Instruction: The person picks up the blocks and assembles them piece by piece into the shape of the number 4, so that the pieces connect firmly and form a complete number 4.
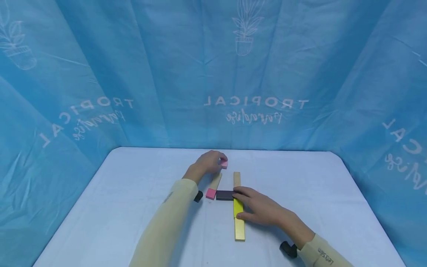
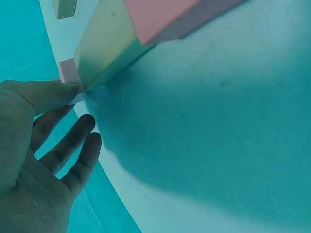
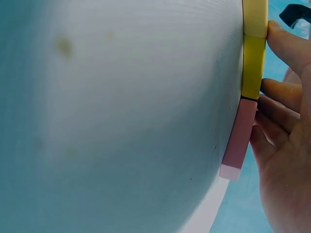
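Far from the person, the left hand (image 1: 209, 161) pinches a small pink block (image 1: 224, 164) between thumb and index finger; its other fingers are spread in the left wrist view. Near it lie a tan block (image 1: 216, 180) set at a slant and a brighter pink block (image 1: 211, 193). The right hand (image 1: 261, 207) rests its fingertips and thumb on a straight row with a tan block (image 1: 237, 179), a bright yellow block (image 1: 238, 207) and a pale yellow block (image 1: 239, 230). A dark block (image 1: 225, 195) reaches the row from the left; the fingers partly cover where they meet.
The blocks lie on a white-covered table (image 1: 110, 207). Blue printed curtains (image 1: 180, 74) hang behind it and at both sides. A pinkish block (image 3: 239, 138) follows the yellow one in the right wrist view. Black wrist devices (image 1: 288, 249) sit under the sleeves.
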### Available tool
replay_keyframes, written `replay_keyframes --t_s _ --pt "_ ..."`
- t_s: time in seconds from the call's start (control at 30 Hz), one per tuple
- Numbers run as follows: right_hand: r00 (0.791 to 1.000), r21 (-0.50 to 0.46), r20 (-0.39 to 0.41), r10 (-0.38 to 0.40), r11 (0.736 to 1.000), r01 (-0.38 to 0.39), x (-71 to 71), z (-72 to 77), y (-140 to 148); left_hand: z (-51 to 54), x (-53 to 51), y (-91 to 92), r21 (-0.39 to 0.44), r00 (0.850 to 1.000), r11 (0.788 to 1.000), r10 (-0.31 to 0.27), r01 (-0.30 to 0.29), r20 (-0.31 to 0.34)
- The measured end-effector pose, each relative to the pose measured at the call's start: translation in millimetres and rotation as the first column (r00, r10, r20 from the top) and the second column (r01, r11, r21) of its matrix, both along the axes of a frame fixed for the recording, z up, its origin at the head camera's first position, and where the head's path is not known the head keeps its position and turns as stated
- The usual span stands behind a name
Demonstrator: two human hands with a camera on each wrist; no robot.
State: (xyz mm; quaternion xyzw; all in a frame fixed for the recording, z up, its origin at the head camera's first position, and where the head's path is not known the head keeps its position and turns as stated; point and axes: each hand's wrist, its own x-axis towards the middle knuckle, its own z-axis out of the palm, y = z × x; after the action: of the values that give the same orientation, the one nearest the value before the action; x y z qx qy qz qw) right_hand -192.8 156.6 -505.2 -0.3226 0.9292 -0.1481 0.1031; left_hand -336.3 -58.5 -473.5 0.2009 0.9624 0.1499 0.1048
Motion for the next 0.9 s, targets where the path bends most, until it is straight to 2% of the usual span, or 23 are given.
replay_keyframes --t_s 0.3,0.53,0.9 --pt "1.000 0.005 -0.008 -0.003 1.000 0.003 -0.1 -0.4 -0.4 5.6 4.1 -0.5 0.001 1.000 1.000 -0.008 0.008 0.029" --pt "1.000 -0.001 -0.004 0.002 1.000 -0.002 0.9 0.2 -0.7 1.9 4.1 -6.3 -0.005 0.998 1.000 0.000 0.000 0.060" --pt "1.000 -0.002 -0.014 0.007 1.000 -0.007 0.7 1.8 -1.9 -4.6 1.1 -12.7 0.031 0.997 0.999 -0.023 0.021 0.078"
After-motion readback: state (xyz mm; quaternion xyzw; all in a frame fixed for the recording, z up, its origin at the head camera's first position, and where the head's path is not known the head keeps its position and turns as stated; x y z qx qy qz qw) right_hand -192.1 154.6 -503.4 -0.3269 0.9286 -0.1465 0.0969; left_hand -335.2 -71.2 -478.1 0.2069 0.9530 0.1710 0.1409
